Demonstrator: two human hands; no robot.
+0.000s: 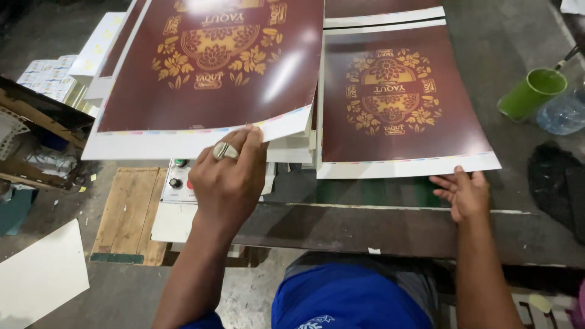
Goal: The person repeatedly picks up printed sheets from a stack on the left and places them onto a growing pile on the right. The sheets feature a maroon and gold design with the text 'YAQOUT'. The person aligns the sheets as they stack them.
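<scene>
Pinching the white bottom margin of a big glossy maroon printed sheet with gold ornament (213, 67), left hand (228, 176) lifted over a stack. Right hand (464, 194) spread flat, fingertips under the second sheet's (396, 100) edge. Probably light, floppy, slick; best gripped by margins. Top edges cut off, stack depth hidden.
</scene>
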